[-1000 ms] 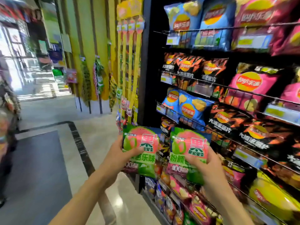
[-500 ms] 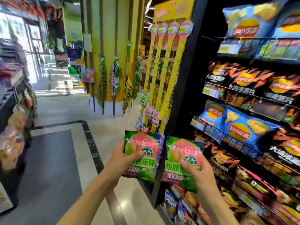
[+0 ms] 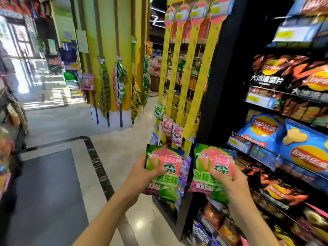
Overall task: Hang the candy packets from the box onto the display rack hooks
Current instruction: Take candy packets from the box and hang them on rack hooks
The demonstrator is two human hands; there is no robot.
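The left hand (image 3: 140, 176) grips a stack of candy packets (image 3: 164, 172) low in the middle of the frame, thumb across the front of the topmost green and pink one, with purple and blue edges of others showing behind it. Just to the right, the right hand (image 3: 234, 181) holds a second bunch of packets (image 3: 212, 170) the same way, thumb pressed on its face. Above them, in the upper middle, the yellow hanging strips (image 3: 188, 71) of the display rack run down nearly bare; only a few small packets (image 3: 167, 124) hang near their lower ends. The box is not in view. Judged from this, hanging has barely begun: both handfuls are yet to go up, and most hooks look free.
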